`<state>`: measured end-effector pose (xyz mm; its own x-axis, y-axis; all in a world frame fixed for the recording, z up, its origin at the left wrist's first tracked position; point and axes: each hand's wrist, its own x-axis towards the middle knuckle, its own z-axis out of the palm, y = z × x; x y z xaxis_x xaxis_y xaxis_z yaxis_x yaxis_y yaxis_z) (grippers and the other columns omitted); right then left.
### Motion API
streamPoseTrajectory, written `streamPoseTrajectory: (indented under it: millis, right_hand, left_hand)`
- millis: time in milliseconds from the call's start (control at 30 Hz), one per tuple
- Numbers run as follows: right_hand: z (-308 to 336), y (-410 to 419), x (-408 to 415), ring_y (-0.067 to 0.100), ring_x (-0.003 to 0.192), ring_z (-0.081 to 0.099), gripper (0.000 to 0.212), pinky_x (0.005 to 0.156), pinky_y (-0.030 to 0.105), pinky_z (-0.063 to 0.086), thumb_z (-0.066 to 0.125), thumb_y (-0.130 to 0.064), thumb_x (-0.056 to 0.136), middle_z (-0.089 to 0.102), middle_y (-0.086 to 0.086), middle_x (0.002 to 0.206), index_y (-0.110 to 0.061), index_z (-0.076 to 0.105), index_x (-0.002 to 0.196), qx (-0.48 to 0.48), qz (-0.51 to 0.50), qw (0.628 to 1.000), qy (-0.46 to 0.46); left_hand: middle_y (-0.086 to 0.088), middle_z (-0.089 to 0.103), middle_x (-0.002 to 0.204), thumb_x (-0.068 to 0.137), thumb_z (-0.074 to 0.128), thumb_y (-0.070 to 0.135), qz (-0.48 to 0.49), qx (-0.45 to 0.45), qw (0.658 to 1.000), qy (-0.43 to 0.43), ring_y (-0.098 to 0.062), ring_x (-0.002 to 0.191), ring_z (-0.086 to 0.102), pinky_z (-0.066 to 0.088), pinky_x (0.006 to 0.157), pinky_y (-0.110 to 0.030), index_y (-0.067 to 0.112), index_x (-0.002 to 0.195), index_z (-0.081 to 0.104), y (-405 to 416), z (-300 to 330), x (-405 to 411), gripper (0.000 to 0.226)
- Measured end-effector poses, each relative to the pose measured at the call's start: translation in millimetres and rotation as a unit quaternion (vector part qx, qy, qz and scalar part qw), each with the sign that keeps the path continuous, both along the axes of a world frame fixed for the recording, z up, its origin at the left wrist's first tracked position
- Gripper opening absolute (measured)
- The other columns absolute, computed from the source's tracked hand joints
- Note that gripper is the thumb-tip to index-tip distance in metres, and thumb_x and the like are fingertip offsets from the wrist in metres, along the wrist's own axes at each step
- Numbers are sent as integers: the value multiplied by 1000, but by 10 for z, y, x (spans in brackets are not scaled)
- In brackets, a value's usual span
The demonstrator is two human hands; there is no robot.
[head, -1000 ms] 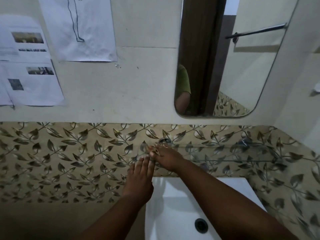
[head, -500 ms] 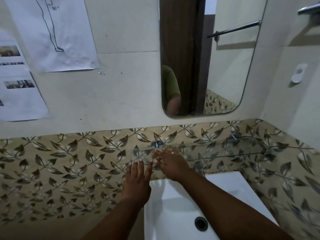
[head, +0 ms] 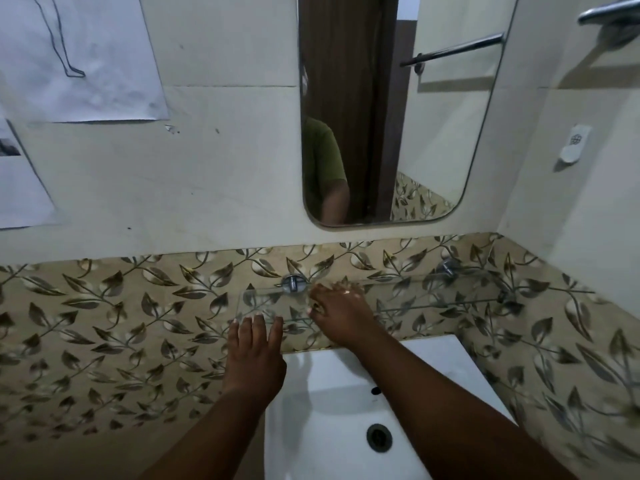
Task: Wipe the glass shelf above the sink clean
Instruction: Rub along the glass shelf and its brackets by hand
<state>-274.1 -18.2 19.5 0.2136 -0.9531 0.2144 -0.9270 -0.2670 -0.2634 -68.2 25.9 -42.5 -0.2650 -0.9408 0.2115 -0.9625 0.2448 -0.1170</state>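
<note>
The clear glass shelf [head: 433, 294] runs along the leaf-patterned tile wall above the white sink [head: 436, 358], held by two chrome brackets. My right hand [head: 341, 315] lies palm down on the shelf just right of the left bracket [head: 292, 283], fingers spread, and no cloth shows under it. My left hand [head: 254, 355] is flat with its fingers side by side, the fingertips touching the shelf's front edge near its left end. It holds nothing.
A mirror [head: 433, 133] hangs above the shelf. Paper sheets [head: 86, 57] are stuck to the wall at upper left. The right wall carries a chrome bar [head: 609, 8] and a small white fixture [head: 573, 143]. The sink drain [head: 379, 437] lies below my right forearm.
The view has shifted to the right and closer. My left fingertips have come up to the shelf's front edge. My right hand has stayed on the shelf by the left bracket.
</note>
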Motion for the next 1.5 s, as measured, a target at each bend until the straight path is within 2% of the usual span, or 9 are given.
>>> streamPoseTrajectory:
  millis: [167,333,500,700,967,1200,1333,1400,1500]
  right_hand:
    - [0,281,-346,21,138,46,51,117,46,29,55,-43,94,53,-3,151,-31,53,144,-7,84,996,28]
    - [120,117,-807,29,126,56,43,99,41,46,49,-55,96,62,-5,140,-43,55,137,36,-51,998,-13]
    - [152,-20,-314,30,131,52,43,117,50,26,48,-43,98,62,6,139,-30,55,138,30,-41,998,30]
    - [80,285,-580,17,148,32,46,123,44,16,52,-43,100,39,-15,160,-40,51,146,24,75,997,16]
    - [138,-91,-1111,34,124,56,43,99,42,47,49,-56,92,63,5,138,-44,61,131,66,-126,990,-16]
    - [71,196,-969,14,150,28,47,124,47,18,50,-49,95,40,-19,158,-44,54,141,40,35,999,2]
    - [-41,320,-1762,15,142,35,45,109,44,38,45,-66,90,52,-17,150,-53,55,132,54,-88,991,-82]
    - [32,223,-2044,17,115,63,43,90,36,53,47,-65,90,69,-8,129,-48,63,126,43,-185,976,-105]
    - [99,2,-1871,21,85,68,40,73,30,55,49,-56,90,76,4,107,-38,72,118,51,-218,971,-87]
  left_hand:
    - [-29,52,128,61,72,25,8,-2,1000,0,-49,118,47,36,107,-67,9,139,45,11,31,-8,84]
    - [-30,49,129,71,43,27,18,-17,1000,4,-50,117,45,36,106,-69,5,138,44,-19,-26,-22,70]
    - [-30,50,127,71,45,25,25,-30,999,9,-51,114,46,36,104,-69,4,134,45,-42,-17,-70,67]
    - [-28,49,129,71,46,24,24,-36,999,13,-51,116,50,34,107,-68,6,136,45,-39,-40,-54,68]
    - [-34,55,129,71,46,29,30,-60,996,51,-54,117,50,26,111,-65,8,137,44,-54,-149,-63,70]
    - [-36,57,123,72,47,30,18,-133,988,74,-55,110,53,30,107,-67,3,130,53,-102,-208,-79,64]
    - [-38,56,124,71,48,31,23,-139,988,68,-56,111,52,29,108,-66,0,129,57,-102,-235,-100,66]
    - [-38,56,124,71,48,31,25,-131,989,66,-55,112,51,27,109,-66,1,130,58,-104,-224,-111,67]
    - [-37,55,125,71,50,31,29,-125,990,54,-54,113,50,25,110,-65,1,130,58,-99,-206,-106,67]
